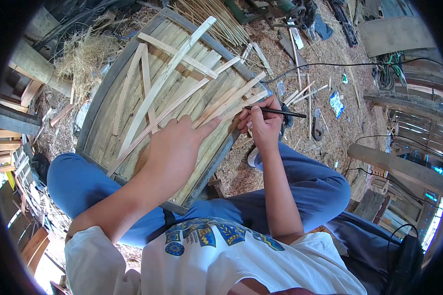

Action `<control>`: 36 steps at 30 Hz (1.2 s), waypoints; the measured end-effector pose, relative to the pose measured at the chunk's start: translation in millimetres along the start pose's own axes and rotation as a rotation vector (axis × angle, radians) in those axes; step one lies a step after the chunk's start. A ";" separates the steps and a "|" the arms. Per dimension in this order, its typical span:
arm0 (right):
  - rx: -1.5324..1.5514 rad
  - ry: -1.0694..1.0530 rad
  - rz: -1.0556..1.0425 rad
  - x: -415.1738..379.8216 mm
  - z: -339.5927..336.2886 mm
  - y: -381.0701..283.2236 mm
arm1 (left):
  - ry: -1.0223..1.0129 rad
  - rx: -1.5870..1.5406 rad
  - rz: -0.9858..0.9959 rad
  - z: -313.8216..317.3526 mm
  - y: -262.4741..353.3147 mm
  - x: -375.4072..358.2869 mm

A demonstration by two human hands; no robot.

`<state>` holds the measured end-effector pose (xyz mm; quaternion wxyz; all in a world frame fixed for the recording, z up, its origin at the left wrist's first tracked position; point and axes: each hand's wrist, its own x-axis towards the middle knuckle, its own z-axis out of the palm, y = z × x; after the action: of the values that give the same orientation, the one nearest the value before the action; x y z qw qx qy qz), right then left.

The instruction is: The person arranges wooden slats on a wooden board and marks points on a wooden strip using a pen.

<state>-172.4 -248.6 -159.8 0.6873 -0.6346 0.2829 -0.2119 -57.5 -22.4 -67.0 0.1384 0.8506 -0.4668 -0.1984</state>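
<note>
My right hand grips a slim black pencil, its end lying over a pale wooden strip near the right edge of a slatted wooden panel. With index finger and thumb stretched out, my left hand rests on the strips, the index fingertip pressing beside a second thin strip. A long pale lath crosses the panel diagonally, and a narrower lath runs under or beside my left hand. The panel has a dark frame and lies tilted across my lap.
Several more strips lie loose on the panel. Beyond it a bundle of thin sticks sits on the shaving-covered floor. A black cable crosses the floor to the right, near a blue-white packet. Wooden beams stand at the right.
</note>
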 end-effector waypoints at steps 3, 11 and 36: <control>-0.017 0.001 0.020 -0.2 0.4 -2.6 | 0.000 -0.006 -0.002 0.5 -0.1 0.2; -0.004 -0.003 0.055 0.1 1.7 -6.2 | -0.002 -0.009 -0.003 0.7 -0.2 1.1; -0.042 -0.036 0.016 0.4 -0.2 0.7 | 0.016 -0.004 0.008 3.3 -0.6 1.8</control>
<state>-172.3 -248.9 -160.5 0.6805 -0.6501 0.2803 -0.1890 -57.7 -23.7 -70.5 0.1448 0.8500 -0.4688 -0.1919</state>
